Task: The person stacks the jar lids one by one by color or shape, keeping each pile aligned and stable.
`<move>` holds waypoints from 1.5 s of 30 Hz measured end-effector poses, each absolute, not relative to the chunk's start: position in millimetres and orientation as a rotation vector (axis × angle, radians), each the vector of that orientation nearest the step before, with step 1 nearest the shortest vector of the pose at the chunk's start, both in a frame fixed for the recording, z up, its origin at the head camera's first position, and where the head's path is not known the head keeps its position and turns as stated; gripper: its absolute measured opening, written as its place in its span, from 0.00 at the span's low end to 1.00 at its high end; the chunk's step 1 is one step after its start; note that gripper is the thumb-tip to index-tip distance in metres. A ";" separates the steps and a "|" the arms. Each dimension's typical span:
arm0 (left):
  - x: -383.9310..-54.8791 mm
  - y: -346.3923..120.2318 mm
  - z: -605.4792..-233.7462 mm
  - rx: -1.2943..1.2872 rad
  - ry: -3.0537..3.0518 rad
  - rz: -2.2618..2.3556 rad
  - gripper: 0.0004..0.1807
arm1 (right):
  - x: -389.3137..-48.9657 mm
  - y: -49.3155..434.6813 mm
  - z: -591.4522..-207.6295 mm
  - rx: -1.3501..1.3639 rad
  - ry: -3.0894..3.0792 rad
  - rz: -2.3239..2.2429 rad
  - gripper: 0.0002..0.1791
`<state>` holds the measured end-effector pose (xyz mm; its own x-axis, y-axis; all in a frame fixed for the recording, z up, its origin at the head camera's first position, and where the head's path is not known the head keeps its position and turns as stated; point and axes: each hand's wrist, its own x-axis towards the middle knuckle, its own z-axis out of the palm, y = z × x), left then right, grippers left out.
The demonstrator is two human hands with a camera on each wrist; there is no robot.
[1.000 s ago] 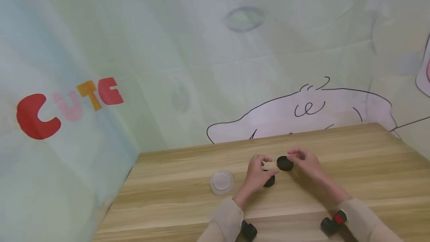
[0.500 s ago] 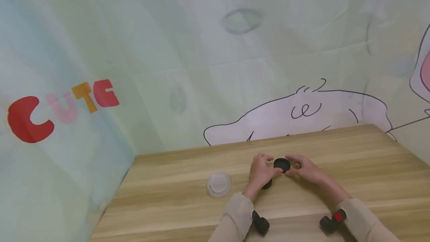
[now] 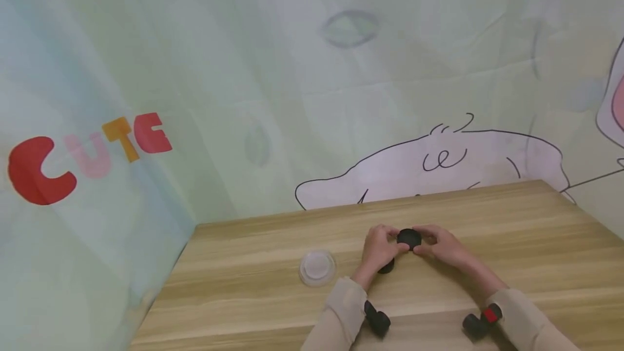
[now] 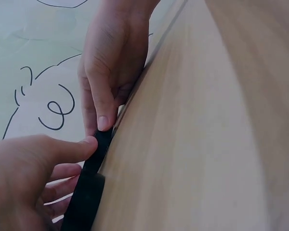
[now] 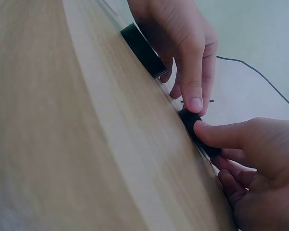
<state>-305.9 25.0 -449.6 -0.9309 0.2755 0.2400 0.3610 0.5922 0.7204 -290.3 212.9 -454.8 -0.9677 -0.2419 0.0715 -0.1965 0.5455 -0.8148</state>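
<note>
Two low, round black discs are on the table, like lids or shallow dishes; their exact kind is unclear. Fingers of both hands pinch the farther black disc [image 3: 409, 239] at opposite sides. My left hand [image 3: 379, 247] holds its left edge, the thumb at the near side. From the right, my right hand [image 3: 444, 245] grips the other edge. The nearer black disc [image 3: 387, 267] lies partly hidden beneath my left hand; in the right wrist view this disc [image 5: 142, 50] stands apart from the held disc [image 5: 197, 134].
A clear round plastic container or lid [image 3: 317, 268] lies left of my left hand. The wooden table [image 3: 234, 286] ends at a printed cloth backdrop [image 3: 273, 96]. Black wrist cameras [image 3: 377, 321] hang at both cuffs.
My left hand has moved from over the nearer disc to the farther one, and my right hand has closed on its right side. The held disc's raised rim showed half a second ago; now its top looks flat.
</note>
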 end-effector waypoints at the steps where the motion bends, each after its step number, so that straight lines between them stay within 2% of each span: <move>1: -306.9 23.7 -449.0 -0.566 -2.701 -1.279 0.19 | -290.6 212.4 -454.3 -0.370 2.710 -1.429 0.35; 8: -314.3 16.8 -440.3 -0.599 -2.540 -1.597 0.17 | -292.1 208.5 -445.6 -0.249 2.681 -1.495 0.35; 13: -310.9 5.2 -433.1 -0.592 -2.477 -1.722 0.22 | -286.7 198.9 -434.6 -0.307 2.632 -1.609 0.33; 16: -304.9 -8.2 -428.8 -0.621 -2.515 -1.719 0.24 | -280.2 189.3 -428.5 -0.354 2.621 -1.612 0.32; 26: -285.7 -44.6 -424.6 -0.793 -2.678 -1.488 0.25 | -272.9 166.4 -434.9 -0.445 2.551 -1.578 0.31; 45: -278.9 -48.2 -436.1 -0.789 -2.813 -1.458 0.32 | -273.8 157.0 -453.6 -0.571 2.501 -1.578 0.32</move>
